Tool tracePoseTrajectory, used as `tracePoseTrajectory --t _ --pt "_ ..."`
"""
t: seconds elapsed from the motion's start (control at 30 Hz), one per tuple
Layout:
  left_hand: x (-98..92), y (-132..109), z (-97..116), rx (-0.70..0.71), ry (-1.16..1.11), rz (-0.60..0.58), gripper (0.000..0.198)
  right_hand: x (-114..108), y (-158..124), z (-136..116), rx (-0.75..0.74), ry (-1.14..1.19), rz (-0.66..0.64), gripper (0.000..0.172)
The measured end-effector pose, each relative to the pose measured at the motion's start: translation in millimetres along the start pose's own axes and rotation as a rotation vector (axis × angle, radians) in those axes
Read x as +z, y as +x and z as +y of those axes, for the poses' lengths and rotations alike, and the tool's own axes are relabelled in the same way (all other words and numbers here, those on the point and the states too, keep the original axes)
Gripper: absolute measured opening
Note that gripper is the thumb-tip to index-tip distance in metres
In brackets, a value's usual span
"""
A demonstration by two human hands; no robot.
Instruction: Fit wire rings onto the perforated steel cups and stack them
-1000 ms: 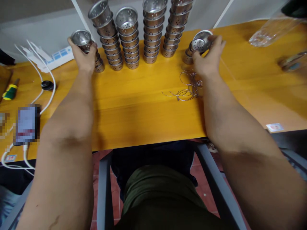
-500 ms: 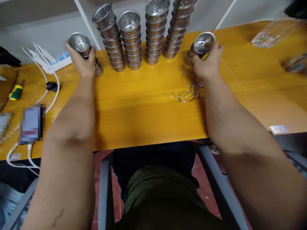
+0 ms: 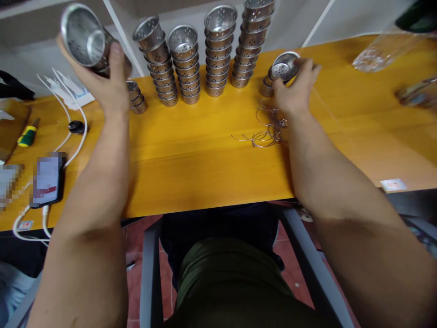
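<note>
My left hand (image 3: 108, 89) grips a stack of perforated steel cups (image 3: 87, 43) and holds it raised and tilted above the table's far left. A few cups (image 3: 135, 99) stay on the table just right of that hand. My right hand (image 3: 295, 89) pinches a single perforated cup (image 3: 284, 66) over a short pile of cups (image 3: 266, 86). Several tall stacks of the same cups (image 3: 211, 52) stand in a row between my hands. A tangle of thin wire rings (image 3: 268, 127) lies on the orange table (image 3: 205, 155) below my right hand.
At the left lie a phone (image 3: 48, 180), white cables (image 3: 73, 132), a yellow-green screwdriver (image 3: 27, 135) and a white power strip (image 3: 73, 89). A clear plastic bottle (image 3: 385, 48) lies at the far right. A small card (image 3: 392, 184) sits near the table's right front edge.
My left hand has lifted its stack of cups up and to the left, off the table, leaving a few cups behind. My right hand has stayed on its cup.
</note>
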State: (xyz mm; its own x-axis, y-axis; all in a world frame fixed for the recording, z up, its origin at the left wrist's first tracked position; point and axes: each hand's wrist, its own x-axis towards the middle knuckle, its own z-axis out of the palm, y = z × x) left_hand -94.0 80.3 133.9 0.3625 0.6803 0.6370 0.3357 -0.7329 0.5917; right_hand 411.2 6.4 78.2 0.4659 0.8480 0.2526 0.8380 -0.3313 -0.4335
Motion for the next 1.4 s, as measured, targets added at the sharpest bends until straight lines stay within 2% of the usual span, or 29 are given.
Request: tracePoseTrajectory --t 0.07,0.13,0.2,0.27,0.3,0.37,0.43,0.5,0.57,0.63,0.83,0.97,1.13,1.23,1.4 --pt "47.7 -27 43 -0.025 -0.034 0.018 0.109 -8 -6 -4 -0.023 -0.005 0.017 0.062" --pt "91.3 -61 67 -0.055 -0.077 0.009 0.109 -18 -15 -11 -0.074 0.059 0.092 0.061" --pt "122.9 -88 68 -0.11 -0.125 -0.031 0.104 -28 -25 -20 -0.179 0.1 0.164 0.06" --pt "141.4 -103 53 -0.121 -0.199 -0.054 0.097 -38 -36 -29 -0.306 0.106 0.166 0.053" --pt "146.4 -107 43 -0.116 -0.229 -0.059 0.097 -43 -40 -33 -0.369 0.121 0.124 0.05" --pt "150.3 -109 25 -0.094 -0.235 -0.063 0.099 -54 -49 -39 -0.469 0.178 -0.036 0.045" --pt "149.4 -109 16 -0.07 -0.214 -0.089 0.101 -64 -56 -44 -0.569 0.164 -0.289 0.038" --pt "146.8 -109 13 -0.068 -0.182 -0.13 0.102 -71 -62 -48 -0.638 0.039 -0.575 0.026" --pt "144.8 -109 14 -0.084 -0.155 -0.152 0.103 -73 -68 -51 -0.632 -0.12 -0.808 0.013" --pt "144.4 -109 14 -0.104 -0.137 -0.144 0.104 -71 -72 -55 -0.589 -0.235 -0.917 0.008" --pt "147.0 -108 9 -0.154 -0.132 -0.134 0.103 -63 -82 -67 -0.58 -0.347 -0.872 0.019" --pt "146.6 -107 11 -0.173 -0.127 -0.132 0.103 -59 -89 -74 -0.638 -0.424 -0.818 0.026" --pt "146.5 -107 11 -0.169 -0.107 -0.123 0.106 -47 -93 -78 -0.715 -0.446 -0.758 0.008" --pt "148.1 -108 9 -0.155 -0.089 -0.125 0.108 -45 -91 -76 -0.751 -0.378 -0.778 0.005" --pt "149.5 -108 10 -0.163 -0.109 -0.133 0.109 -49 -86 -69 -0.76 -0.105 -0.754 0.017"
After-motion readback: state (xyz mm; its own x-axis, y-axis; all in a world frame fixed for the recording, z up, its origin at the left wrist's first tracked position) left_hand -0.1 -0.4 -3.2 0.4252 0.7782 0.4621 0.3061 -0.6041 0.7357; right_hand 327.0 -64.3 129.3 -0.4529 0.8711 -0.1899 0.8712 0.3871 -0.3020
